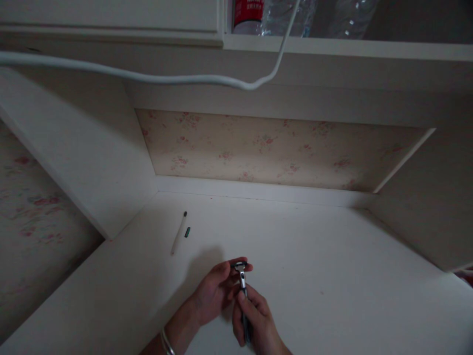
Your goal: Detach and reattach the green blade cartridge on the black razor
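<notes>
Low in the head view, a razor (pixel 243 282) stands roughly upright between my two hands, its wide head at the top. My right hand (pixel 256 315) wraps round its dark and silver handle, thumb along the front. At the razor's head, my left hand (pixel 220 283) pinches one end between thumb and fingers, with fingertips showing behind it. A silver bangle circles the left wrist. Farther off to the left, a toothbrush (pixel 179 233) with a dark head lies on the white desk (pixel 314 256). Beside it is a small dark green strip-like piece (pixel 187 232).
A white cable (pixel 166 79) hangs across the upper view. Above, an open shelf (pixel 332 47) holds a red-labelled bottle (pixel 248 17) and clear plastic items. White side panels (pixel 88 148) flank the desk, with floral wallpaper (pixel 266 148) at the back.
</notes>
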`<move>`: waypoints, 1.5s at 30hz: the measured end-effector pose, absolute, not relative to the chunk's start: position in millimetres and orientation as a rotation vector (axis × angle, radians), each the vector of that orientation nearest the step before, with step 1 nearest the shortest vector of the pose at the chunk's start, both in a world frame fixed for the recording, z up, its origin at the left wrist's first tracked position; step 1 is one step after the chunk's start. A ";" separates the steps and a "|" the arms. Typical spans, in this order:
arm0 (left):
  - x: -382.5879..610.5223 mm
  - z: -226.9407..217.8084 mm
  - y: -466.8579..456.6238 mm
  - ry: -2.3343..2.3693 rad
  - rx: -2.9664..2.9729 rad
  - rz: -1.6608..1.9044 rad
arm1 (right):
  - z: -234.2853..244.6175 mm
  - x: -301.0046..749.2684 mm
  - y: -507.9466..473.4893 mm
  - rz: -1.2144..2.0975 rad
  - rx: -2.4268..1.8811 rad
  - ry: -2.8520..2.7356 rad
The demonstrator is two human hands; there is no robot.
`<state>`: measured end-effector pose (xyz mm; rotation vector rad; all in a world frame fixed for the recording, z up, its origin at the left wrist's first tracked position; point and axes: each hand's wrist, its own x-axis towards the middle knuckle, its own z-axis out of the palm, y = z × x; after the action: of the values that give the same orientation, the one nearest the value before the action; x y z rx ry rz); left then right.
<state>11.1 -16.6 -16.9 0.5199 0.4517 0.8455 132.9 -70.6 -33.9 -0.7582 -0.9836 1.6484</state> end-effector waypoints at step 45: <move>13.4 -23.9 -14.4 0.256 0.464 0.758 | -30.3 128.3 -69.3 1.843 -0.527 -1.053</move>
<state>13.4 -14.4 -23.9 0.4642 0.2564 0.7580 128.3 -69.3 -30.3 -0.5273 -1.0526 1.8433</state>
